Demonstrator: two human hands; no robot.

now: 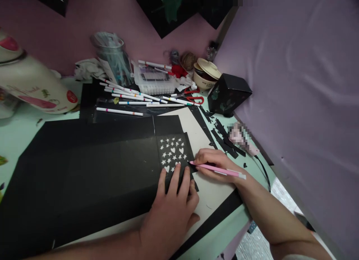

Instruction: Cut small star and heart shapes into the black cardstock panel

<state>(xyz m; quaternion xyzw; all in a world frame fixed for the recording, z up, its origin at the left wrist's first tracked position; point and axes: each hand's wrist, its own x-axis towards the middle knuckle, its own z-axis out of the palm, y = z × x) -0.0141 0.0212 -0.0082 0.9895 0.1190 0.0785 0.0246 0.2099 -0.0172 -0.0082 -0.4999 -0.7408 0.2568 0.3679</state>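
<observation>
A large folded sheet of black card (98, 166) lies across the table on top of white paper (213, 200). White stars and hearts (173, 150) form a patch near its right end. My left hand (174, 207) rests on the card with its fingers spread, the fingertips at the lower edge of that patch. In my right hand (214, 161) is a slim pink pen-shaped tool (218, 169), pinched near its front. Its dark tip touches or hovers just above the card, right of the shapes; whether it is a nib or a blade is too small to tell.
White markers (120, 112) lie behind the card, with red-handled scissors (193, 99) nearby. Black paper scraps (224, 140) and a corded pink device (242, 138) sit to the right. A black box (228, 93), a jar (112, 61) and a large bottle (33, 84) stand behind.
</observation>
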